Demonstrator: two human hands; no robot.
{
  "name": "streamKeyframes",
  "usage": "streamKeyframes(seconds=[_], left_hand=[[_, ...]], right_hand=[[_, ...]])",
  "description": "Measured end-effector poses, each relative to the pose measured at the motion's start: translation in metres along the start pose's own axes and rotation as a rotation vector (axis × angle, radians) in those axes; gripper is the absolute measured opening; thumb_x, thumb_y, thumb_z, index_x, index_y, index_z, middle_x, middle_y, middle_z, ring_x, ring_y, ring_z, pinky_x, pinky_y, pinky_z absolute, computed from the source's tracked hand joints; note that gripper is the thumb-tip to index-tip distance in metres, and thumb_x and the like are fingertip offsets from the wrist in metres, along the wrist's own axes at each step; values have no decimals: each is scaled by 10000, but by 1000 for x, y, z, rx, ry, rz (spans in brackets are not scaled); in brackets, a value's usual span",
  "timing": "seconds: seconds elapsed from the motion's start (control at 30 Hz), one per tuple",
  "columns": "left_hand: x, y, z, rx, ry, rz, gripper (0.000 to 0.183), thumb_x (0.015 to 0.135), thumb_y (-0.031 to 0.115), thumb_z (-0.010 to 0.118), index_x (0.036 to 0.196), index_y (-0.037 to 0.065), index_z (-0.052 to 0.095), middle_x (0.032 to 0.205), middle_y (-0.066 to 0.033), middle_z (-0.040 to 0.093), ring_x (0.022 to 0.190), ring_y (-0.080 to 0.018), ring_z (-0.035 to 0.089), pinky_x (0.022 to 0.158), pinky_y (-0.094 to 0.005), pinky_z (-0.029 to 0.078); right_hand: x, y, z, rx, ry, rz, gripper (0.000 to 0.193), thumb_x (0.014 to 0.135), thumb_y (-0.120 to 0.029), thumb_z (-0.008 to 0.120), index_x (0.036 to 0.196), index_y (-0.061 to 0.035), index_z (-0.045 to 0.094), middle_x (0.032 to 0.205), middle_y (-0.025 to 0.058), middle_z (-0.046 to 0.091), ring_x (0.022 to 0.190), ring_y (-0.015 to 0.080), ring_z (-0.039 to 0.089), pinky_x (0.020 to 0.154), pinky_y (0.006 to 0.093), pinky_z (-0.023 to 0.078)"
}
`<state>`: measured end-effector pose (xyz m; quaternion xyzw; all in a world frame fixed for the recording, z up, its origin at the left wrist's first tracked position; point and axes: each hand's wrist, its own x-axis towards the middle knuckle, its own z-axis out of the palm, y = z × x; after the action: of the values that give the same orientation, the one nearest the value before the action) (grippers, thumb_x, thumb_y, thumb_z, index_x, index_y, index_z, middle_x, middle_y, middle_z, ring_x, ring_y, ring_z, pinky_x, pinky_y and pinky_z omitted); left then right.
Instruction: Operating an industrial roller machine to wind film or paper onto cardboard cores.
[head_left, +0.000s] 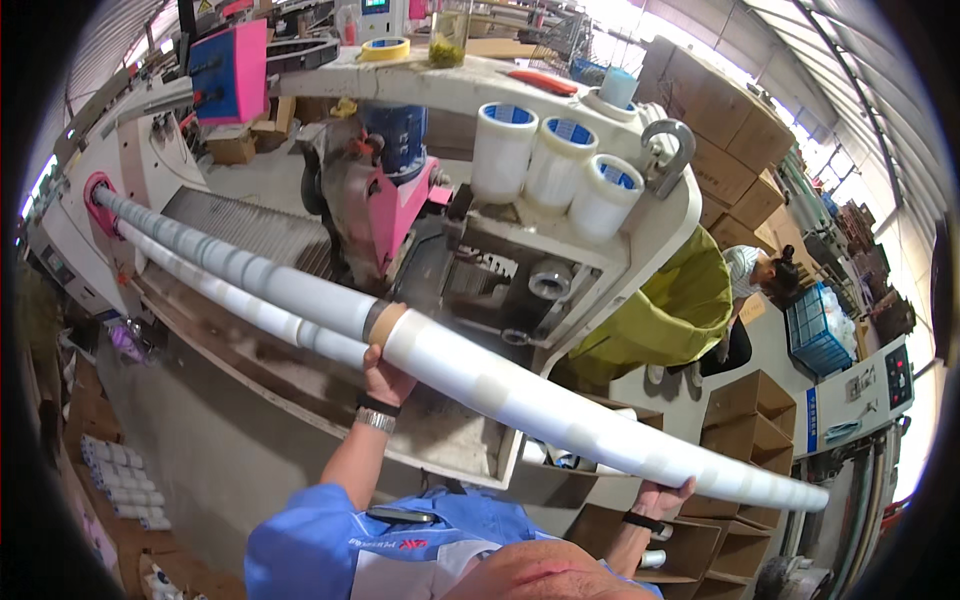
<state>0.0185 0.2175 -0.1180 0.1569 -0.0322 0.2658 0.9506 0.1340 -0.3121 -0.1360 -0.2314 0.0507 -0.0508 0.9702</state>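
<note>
A long white roll [560, 415], apparently film or tape with pale bands, stretches from the middle of the view toward the lower right. Its near-left end shows a brown core edge and meets the tip of a grey shaft [250, 268] on the machine. My left hand [387, 378] grips the roll from below at this brown end. Farther along to the right, my right hand [663, 496] holds the roll from underneath, fingers curled round it. Below the grey shaft runs a second, thinner white bar [240, 310], passing behind my left hand.
Three short white rolls [505, 155] stand on the machine's shelf. An open-topped olive fabric bag [650, 315] hangs at right, with a crouching person [745, 280] beyond it. Open cardboard boxes [745, 430] stand beneath the roll's right part. A control panel [860, 395] is far right.
</note>
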Motion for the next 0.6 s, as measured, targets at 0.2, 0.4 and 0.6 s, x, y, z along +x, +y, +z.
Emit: streamKeyframes(seconds=[0.2, 0.4, 0.6], left_hand=[[-2, -14, 16, 88, 259, 87, 822, 786, 663, 678, 1379, 122, 501, 1342, -69, 576, 1236, -281, 530, 1056, -488, 406], [-12, -61, 55, 81, 285, -27, 808, 802, 671, 655, 1378, 132, 478, 1356, -48, 541, 1260, -270, 492, 1074, -477, 376], [-6, -63, 55, 287, 460, 86, 605, 812, 496, 736, 1253, 126, 549, 1190, -34, 614, 1130, -243, 572, 981, -446, 460]], right_hand=[[72, 40, 34, 95, -45, 62, 637, 693, -325, 772, 1251, -85, 581, 1205, 101, 646, 1130, 340, 594, 1032, 581, 445], [42, 137, 84, 1, -143, 284, 511, 651, -172, 762, 1130, -62, 624, 1092, 82, 670, 1037, 283, 633, 966, 490, 506], [-29, 220, 121, 47, -253, 558, 512, 645, -106, 785, 1135, -74, 640, 1134, 58, 676, 1098, 257, 610, 1064, 438, 418]])
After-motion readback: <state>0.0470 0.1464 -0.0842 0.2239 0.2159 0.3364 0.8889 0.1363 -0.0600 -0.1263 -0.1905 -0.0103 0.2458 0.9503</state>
